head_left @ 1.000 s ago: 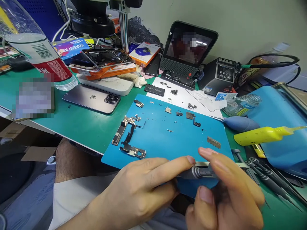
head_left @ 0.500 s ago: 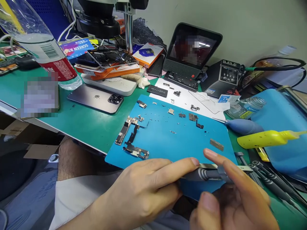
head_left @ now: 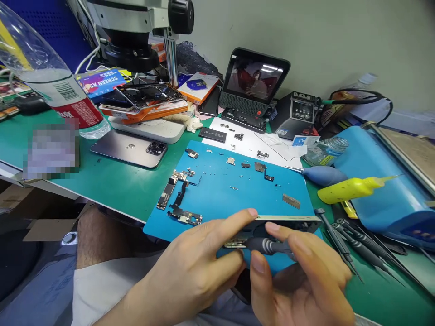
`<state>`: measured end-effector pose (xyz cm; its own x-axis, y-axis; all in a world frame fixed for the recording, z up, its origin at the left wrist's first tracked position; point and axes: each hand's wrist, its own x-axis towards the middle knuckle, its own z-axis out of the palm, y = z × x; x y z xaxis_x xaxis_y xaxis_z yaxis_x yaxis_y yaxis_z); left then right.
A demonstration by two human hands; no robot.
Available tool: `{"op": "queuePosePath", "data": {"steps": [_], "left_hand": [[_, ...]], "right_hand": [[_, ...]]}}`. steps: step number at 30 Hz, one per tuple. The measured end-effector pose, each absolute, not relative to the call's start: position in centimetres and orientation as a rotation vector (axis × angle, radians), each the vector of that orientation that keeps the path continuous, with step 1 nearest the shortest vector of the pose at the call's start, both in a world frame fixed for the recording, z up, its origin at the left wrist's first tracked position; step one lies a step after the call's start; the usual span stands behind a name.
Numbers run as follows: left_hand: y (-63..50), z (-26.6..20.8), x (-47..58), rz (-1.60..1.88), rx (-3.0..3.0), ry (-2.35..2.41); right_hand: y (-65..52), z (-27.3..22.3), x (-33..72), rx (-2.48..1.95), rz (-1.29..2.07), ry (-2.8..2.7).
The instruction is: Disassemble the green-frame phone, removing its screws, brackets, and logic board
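Near the front edge of the blue mat (head_left: 220, 208), my left hand (head_left: 200, 258) grips a phone frame (head_left: 288, 218), which is tilted so its long thin edge faces up. A dark grey screwdriver (head_left: 267, 246) lies almost level against the frame, held by the fingers and thumb of my right hand (head_left: 302, 276). Its tip is at the frame's inner side by my left fingers, where it cannot be made out. On the mat are a logic board (head_left: 166, 194), a flex cable with a connector board (head_left: 185, 216), a metal plate (head_left: 291, 200) and several tiny screws.
Several screwdrivers (head_left: 367, 244) lie to the right, near a yellow bottle (head_left: 350, 191) and a blue air blower (head_left: 322, 175). A closed phone (head_left: 131, 147) and a water bottle (head_left: 76, 102) are at left. A microscope (head_left: 131, 40) overhangs the back; a smart display (head_left: 254, 77) stands behind.
The phone frame has risen and tilted, showing more of its long edge. The screwdriver and my right hand have shifted left in view. The camera view has also moved slightly.
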<state>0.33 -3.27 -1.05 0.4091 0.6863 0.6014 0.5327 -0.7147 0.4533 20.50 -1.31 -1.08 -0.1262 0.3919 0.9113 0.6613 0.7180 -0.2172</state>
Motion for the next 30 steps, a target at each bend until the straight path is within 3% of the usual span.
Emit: {"op": "queuePosePath", "data": {"steps": [6,14,18,25,30], "left_hand": [[-3.5,-0.9,0.5,1.033,2.471,1.161],[-2.7,0.3,1.1,0.851,2.394,1.111],[-2.3,1.0,1.2,0.825,2.419,1.100],[-1.9,1.1,1.9,1.187,2.362,1.311],[-1.2,0.9,2.8,1.132,2.348,1.252]], "right_hand": [[-2.5,-0.7,20.0,-0.965,0.201,-1.451],[-2.0,0.4,21.8,-1.070,0.432,-1.148],[-1.9,-0.3,22.5,-1.043,0.476,-1.077],[-1.9,-0.5,21.9,-1.012,0.435,-1.117],[-2.1,-0.4,21.7,-1.013,0.408,-1.165]]}}
